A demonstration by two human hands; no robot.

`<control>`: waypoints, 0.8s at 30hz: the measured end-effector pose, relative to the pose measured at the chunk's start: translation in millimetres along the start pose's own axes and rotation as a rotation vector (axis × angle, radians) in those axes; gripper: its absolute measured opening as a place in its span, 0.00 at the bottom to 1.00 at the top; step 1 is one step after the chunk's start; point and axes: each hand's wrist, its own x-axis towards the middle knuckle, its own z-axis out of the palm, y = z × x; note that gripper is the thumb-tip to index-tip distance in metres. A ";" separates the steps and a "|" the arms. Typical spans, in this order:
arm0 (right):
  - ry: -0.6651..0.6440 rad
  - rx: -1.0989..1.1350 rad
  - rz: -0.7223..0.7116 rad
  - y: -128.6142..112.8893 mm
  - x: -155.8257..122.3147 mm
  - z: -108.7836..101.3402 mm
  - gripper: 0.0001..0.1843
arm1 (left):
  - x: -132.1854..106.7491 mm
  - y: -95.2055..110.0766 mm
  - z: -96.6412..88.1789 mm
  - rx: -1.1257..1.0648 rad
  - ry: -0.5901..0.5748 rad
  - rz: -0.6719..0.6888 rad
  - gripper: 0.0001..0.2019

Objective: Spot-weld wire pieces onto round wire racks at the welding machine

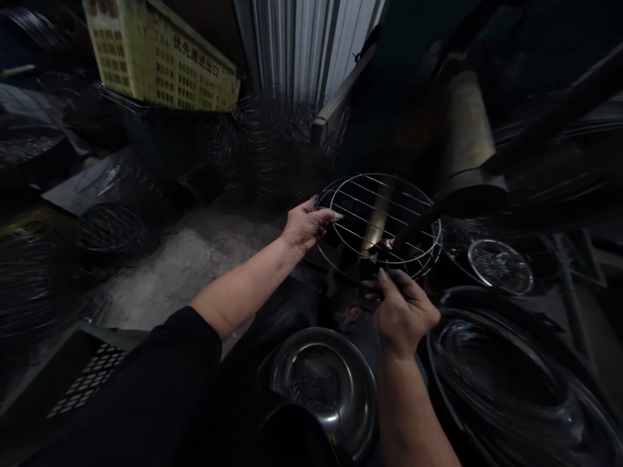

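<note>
A round wire rack (384, 214) with a ring rim and several parallel bars is held up in front of me. My left hand (307, 226) pinches its left rim between thumb and fingers. At the near edge, my right hand (405, 310) is closed, thumb and fingertips together at the rim; whether a small piece is also in them is too dark to tell. A dark metal rod with a coppery tip (390, 244) reaches down to the rack from a thick cylinder (468, 136). Below the rack a brass-coloured bar (377, 224) shows through the wires.
A shiny metal bowl (350, 389) with thin wire pieces sits below my hands. To the right lie coiled wire rings (491, 383) and a smaller bowl (501, 266). A yellow crate (160, 65) stands back left, a green crate (87, 370) front left, and wire stacks (270, 149) behind.
</note>
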 end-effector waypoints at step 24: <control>0.029 -0.036 -0.142 -1.4 11.1 15.1 0.09 | 20.4 5.4 7.5 -0.003 0.088 -0.106 0.17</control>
